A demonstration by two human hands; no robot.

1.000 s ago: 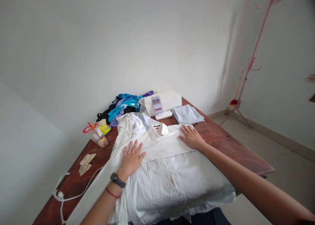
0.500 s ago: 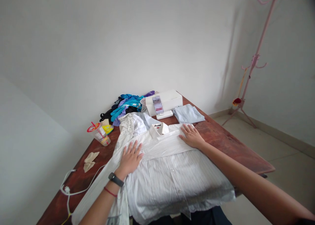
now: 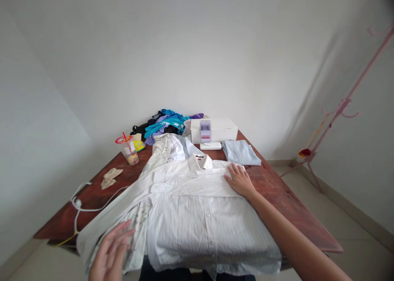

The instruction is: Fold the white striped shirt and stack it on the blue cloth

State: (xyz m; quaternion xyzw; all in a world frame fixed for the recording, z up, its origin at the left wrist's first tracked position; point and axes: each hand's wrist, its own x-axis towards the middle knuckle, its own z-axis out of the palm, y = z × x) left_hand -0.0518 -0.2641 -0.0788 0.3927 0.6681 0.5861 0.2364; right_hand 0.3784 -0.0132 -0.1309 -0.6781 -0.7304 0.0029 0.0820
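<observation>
A pale striped button-up shirt (image 3: 184,223) lies front up, its collar toward the far side. One sleeve is folded flat across the chest, its cuff at the left; the other slants out toward the near left. My right hand (image 3: 241,180) rests flat on the folded sleeve near the right shoulder, fingers spread. Close to the near left edge, my left hand (image 3: 112,250) hovers over or just touches the outstretched sleeve, its fingers loosely bent and slightly blurred. Beneath that side shows a white patterned garment (image 3: 161,149).
Blue, purple and black clothes (image 3: 168,125) are heaped at the back, beside a white box (image 3: 223,129). A folded light-blue garment (image 3: 241,151) lies on the wooden table (image 3: 286,207). A plastic cup (image 3: 129,151) and white cable (image 3: 98,209) are at left; a pink coat stand (image 3: 341,104) stands right.
My left hand has lifted off the shirt's chest and moved toward me and left, uncovering the folded sleeve's cuff. The right hand stays on the shirt. The view has shifted slightly.
</observation>
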